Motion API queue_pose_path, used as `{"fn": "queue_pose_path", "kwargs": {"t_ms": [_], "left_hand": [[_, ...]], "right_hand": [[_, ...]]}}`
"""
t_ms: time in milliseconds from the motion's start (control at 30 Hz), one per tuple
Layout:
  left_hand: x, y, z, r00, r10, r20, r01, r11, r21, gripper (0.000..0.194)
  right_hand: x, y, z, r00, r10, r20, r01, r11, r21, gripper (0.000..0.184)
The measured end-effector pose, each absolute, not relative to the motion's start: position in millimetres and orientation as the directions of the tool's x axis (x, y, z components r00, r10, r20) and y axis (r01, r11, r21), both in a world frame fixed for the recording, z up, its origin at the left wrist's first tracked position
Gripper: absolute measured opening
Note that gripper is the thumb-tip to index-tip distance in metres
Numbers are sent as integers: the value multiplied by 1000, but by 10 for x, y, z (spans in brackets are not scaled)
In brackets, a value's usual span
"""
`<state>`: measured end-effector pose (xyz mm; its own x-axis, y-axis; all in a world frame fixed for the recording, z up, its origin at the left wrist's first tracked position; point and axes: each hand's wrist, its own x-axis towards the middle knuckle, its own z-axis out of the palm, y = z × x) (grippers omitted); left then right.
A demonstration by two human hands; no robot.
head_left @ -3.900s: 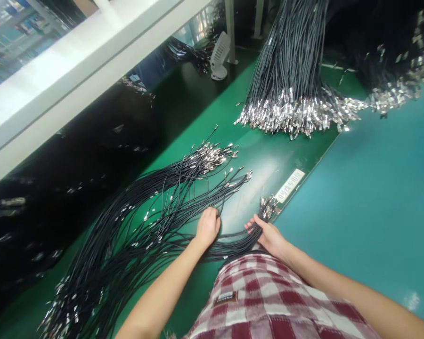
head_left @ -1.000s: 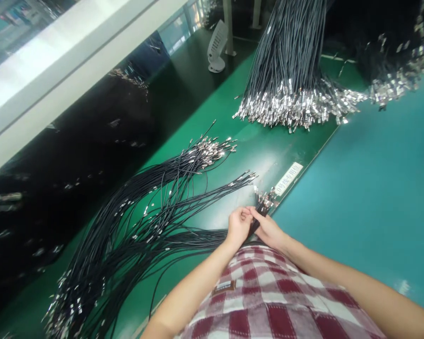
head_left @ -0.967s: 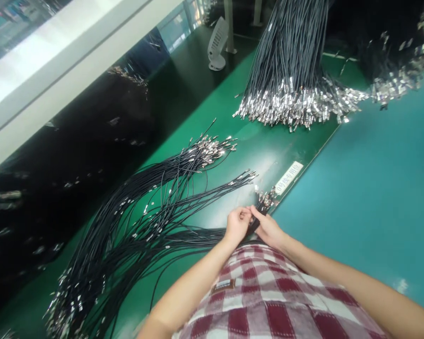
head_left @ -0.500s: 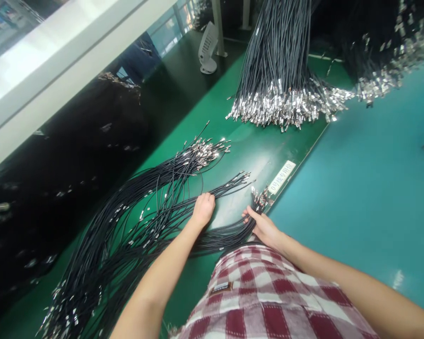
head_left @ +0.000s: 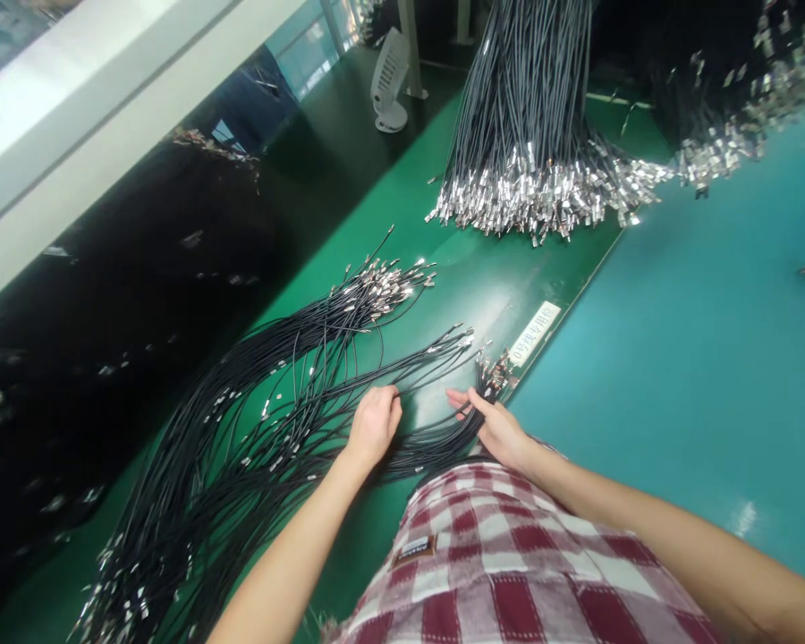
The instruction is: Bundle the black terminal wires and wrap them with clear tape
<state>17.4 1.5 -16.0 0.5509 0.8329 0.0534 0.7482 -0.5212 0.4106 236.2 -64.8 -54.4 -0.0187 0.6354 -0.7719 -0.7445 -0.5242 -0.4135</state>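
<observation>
Near the table's front edge, my right hand [head_left: 500, 429] is wrapped round a bundle of black wires [head_left: 436, 447], thumb on top and some fingertips reaching out beyond it. The bundle's metal terminals [head_left: 495, 374] stick up past the hand. To the left, my left hand [head_left: 376, 422] is closed, its fingers pinched at a thin black wire that runs off to the right. Its palm side is hidden. Just beyond it lies a looser group of black wires [head_left: 416, 360], terminals pointing right.
A larger heap of black wires [head_left: 255, 358] spreads left across the green table [head_left: 470, 277]. Farther back, a thick bunch of wires [head_left: 523, 107] with shiny terminals hangs over the table. A small white fan [head_left: 389, 85] stands behind. A label [head_left: 535, 333] marks the table edge.
My left hand has moved back toward my body and slightly left, away from the loose wire group. The fingers of my right hand have stretched out a little; its bundle stays in place.
</observation>
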Motion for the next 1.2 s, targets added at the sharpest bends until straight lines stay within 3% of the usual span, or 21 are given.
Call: {"fn": "queue_pose_path", "kwargs": {"t_ms": [167, 300, 367, 500, 667, 933, 1000, 1100, 1200], "left_hand": [[189, -323, -193, 622, 782, -51, 676, -502, 540, 29], [233, -572, -295, 530, 841, -111, 739, -394, 547, 33], [257, -624, -293, 523, 842, -132, 752, -383, 536, 33], [327, -497, -193, 622, 761, -183, 748, -509, 425, 25], [604, 115, -277, 604, 791, -102, 778, -557, 289, 23], [1097, 582, -537, 581, 781, -230, 811, -578, 85, 18], [1059, 512, -456, 581, 789, -201, 814, -570, 115, 17], [956, 301, -294, 588, 796, -143, 798, -543, 263, 18], [941, -29, -196, 570, 812, -124, 767, -472, 434, 21]], "right_hand": [[2373, -631, -517, -47, 638, -769, -798, -487, -355, 17], [2404, -650, -490, -133, 692, -710, -800, -498, -335, 46], [2408, -666, -504, -145, 713, -686, -805, -488, -337, 47], [2389, -687, -575, -77, 667, -742, -785, -499, -368, 20], [2390, -671, -588, -125, 657, -744, -780, -528, -335, 31], [2412, -667, -590, -159, 598, -786, -819, -524, -233, 26], [2417, -674, -604, -157, 596, -788, -829, -513, -223, 26], [2418, -683, -604, -141, 622, -770, -830, -498, -250, 23], [2397, -695, -597, -134, 710, -691, -819, -472, -326, 37]]}}
